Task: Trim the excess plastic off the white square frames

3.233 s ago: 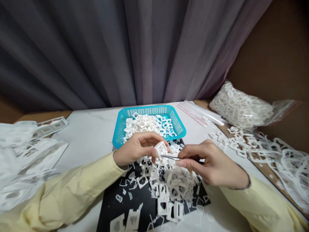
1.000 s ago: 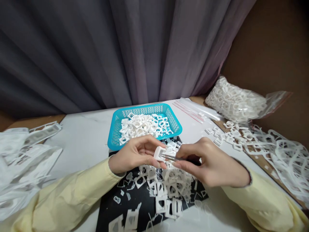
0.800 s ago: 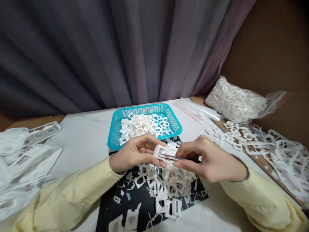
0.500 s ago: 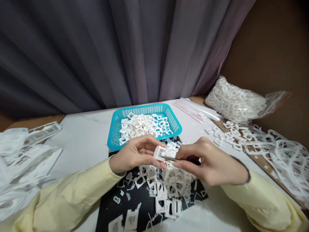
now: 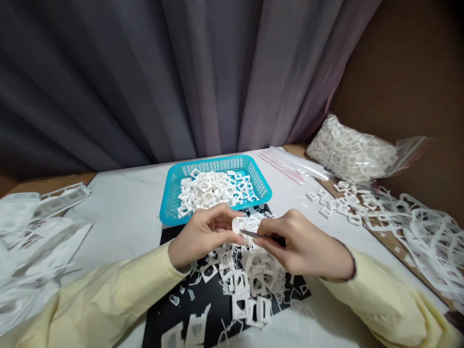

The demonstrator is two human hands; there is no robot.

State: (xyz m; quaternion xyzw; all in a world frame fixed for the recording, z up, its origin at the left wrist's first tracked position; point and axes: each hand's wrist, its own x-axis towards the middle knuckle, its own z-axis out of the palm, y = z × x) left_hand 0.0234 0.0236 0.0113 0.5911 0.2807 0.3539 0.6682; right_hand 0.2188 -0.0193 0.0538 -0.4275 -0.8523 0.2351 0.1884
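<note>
Between its thumb and fingers, my left hand (image 5: pixel 206 234) pinches a small white plastic piece (image 5: pixel 237 225). My right hand (image 5: pixel 302 244) grips a slim metal tool (image 5: pixel 249 234), perhaps tweezers or a blade, whose tip meets the white piece; its handle is hidden in the fingers. Beneath both hands a heap of white plastic frames (image 5: pixel 259 275) with openings lies on a black mat (image 5: pixel 203 309), among thin scraps. Just behind the hands stands a blue basket (image 5: pixel 167 198) holding many similar white parts.
A clear bag (image 5: pixel 357 150) full of white parts sits at the back right. White plastic strips (image 5: pixel 435 237) and loose pieces lie along the right edge, and flat plastic bags (image 5: pixel 293 162) nearby. White sheets of parts (image 5: pixel 36 241) are stacked at left. A grey curtain (image 5: pixel 181 82) hangs behind.
My right hand has shifted slightly left, closer to my left hand. The white piece has turned and shows less of its opening. The tool's tip stays at the piece.
</note>
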